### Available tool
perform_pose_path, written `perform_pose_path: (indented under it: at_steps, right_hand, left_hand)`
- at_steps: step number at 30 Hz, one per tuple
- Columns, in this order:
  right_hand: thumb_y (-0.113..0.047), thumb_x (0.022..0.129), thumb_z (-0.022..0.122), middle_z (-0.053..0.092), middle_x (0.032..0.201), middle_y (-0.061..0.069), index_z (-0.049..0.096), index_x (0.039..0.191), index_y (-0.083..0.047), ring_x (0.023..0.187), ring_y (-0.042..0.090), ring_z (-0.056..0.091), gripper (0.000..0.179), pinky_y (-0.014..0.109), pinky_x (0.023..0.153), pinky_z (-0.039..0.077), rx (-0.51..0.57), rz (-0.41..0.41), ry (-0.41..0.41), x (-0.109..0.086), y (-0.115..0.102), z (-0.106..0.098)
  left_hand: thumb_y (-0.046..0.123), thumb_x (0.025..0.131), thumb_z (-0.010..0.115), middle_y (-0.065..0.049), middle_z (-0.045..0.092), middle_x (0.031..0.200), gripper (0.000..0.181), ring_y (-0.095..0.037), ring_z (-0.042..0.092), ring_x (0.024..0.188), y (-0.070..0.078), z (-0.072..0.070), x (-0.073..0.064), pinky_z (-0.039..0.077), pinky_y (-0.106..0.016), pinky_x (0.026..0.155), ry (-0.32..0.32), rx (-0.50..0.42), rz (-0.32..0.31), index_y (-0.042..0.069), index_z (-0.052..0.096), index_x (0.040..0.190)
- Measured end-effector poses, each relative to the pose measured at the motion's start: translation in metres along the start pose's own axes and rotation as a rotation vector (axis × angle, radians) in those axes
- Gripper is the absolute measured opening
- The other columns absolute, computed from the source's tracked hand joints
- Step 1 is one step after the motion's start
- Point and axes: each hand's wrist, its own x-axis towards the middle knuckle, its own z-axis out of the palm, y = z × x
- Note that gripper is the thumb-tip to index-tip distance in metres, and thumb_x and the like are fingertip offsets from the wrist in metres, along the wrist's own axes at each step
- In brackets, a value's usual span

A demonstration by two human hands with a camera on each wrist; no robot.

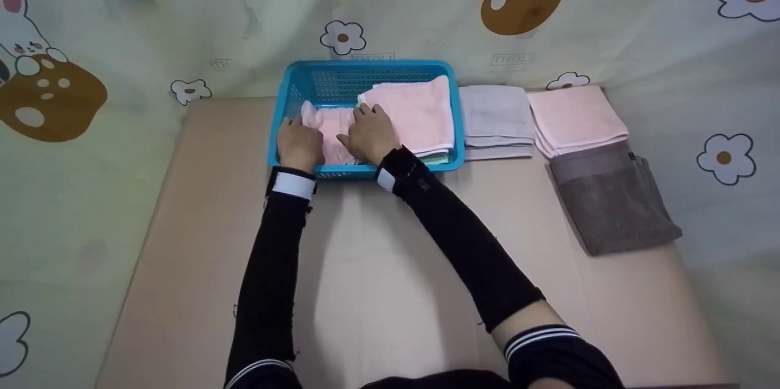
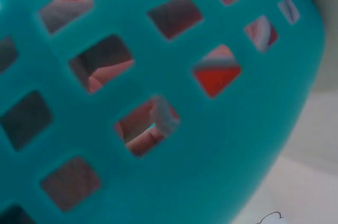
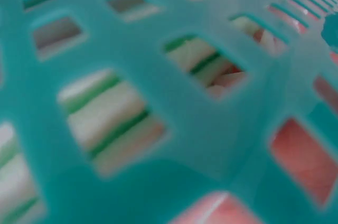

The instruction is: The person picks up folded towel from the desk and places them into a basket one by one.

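Note:
A blue plastic basket (image 1: 365, 66) with lattice walls stands at the back of the table. In its left half lies a crumpled pink towel (image 1: 335, 127); in the right half is a stack topped by a folded pink towel (image 1: 420, 111). My left hand (image 1: 300, 144) reaches inside the left wall, knuckles up at the crumpled towel's left end, its fingertips hidden. My right hand (image 1: 372, 136) rests between the crumpled towel and the stack, thumb spread leftward. Both wrist views look mostly at the basket wall (image 2: 158, 76), with green-and-white folded edges (image 3: 111, 113) showing through the right wrist view's holes.
Right of the basket sit folded grey-lilac towels (image 1: 496, 114), then folded pink towels (image 1: 579, 117). A dark grey-brown folded towel (image 1: 615, 206) lies in front of those, at the table's right edge. A patterned curtain (image 1: 256, 23) hangs close behind the table (image 1: 213, 194).

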Motion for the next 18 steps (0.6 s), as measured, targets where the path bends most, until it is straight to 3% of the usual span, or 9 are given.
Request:
perform_pose_path:
  at_steps: [4, 8, 12, 15, 18]
  right_hand:
    - [-0.054, 0.111, 0.032, 0.056, 0.149, 0.012, 0.070, 0.133, -0.007, 0.138, 0.029, 0.048, 0.064, 0.046, 0.119, 0.036, 0.017, -0.017, 0.016, -0.001, 0.002, -0.001]
    - [-0.050, 0.111, 0.037, 0.063, 0.138, 0.012, 0.070, 0.132, -0.012, 0.128, 0.029, 0.055, 0.055, 0.044, 0.115, 0.042, 0.121, -0.030, 0.077, -0.004, 0.007, -0.004]
    - [-0.044, 0.110, 0.044, 0.060, 0.144, 0.014, 0.062, 0.144, -0.015, 0.131, 0.030, 0.055, 0.049, 0.044, 0.113, 0.046, 0.289, -0.042, 0.119, -0.014, 0.016, -0.016]
    - [-0.043, 0.108, 0.050, 0.057, 0.147, 0.014, 0.055, 0.152, -0.018, 0.133, 0.030, 0.054, 0.051, 0.044, 0.112, 0.047, 0.378, -0.042, 0.127, -0.032, 0.029, -0.031]
    - [-0.045, 0.107, 0.054, 0.055, 0.149, 0.012, 0.049, 0.156, -0.020, 0.135, 0.029, 0.051, 0.055, 0.045, 0.114, 0.044, 0.446, -0.024, 0.137, -0.055, 0.049, -0.043]
  left_hand:
    - [0.027, 0.097, 0.065, -0.019, 0.073, 0.124, 0.030, -0.038, 0.049, 0.136, -0.003, 0.001, 0.000, 0.034, -0.054, 0.113, 0.079, -0.109, 0.002, 0.006, 0.076, 0.115]
    - [0.029, 0.100, 0.066, -0.019, 0.073, 0.125, 0.032, -0.039, 0.055, 0.127, -0.009, 0.005, -0.006, 0.041, -0.054, 0.106, 0.273, -0.328, 0.022, 0.011, 0.074, 0.125]
    - [0.029, 0.101, 0.067, -0.016, 0.065, 0.140, 0.033, -0.040, 0.050, 0.135, -0.022, 0.011, -0.019, 0.035, -0.061, 0.115, 0.451, -0.520, 0.016, 0.014, 0.072, 0.130]
    - [0.030, 0.101, 0.068, -0.012, 0.056, 0.152, 0.035, -0.038, 0.041, 0.145, -0.032, 0.018, -0.030, 0.028, -0.065, 0.120, 0.513, -0.637, -0.030, 0.016, 0.071, 0.133]
    - [0.033, 0.100, 0.067, -0.010, 0.048, 0.159, 0.040, -0.035, 0.035, 0.151, -0.039, 0.027, -0.035, 0.032, -0.065, 0.119, 0.523, -0.761, -0.053, 0.017, 0.068, 0.137]
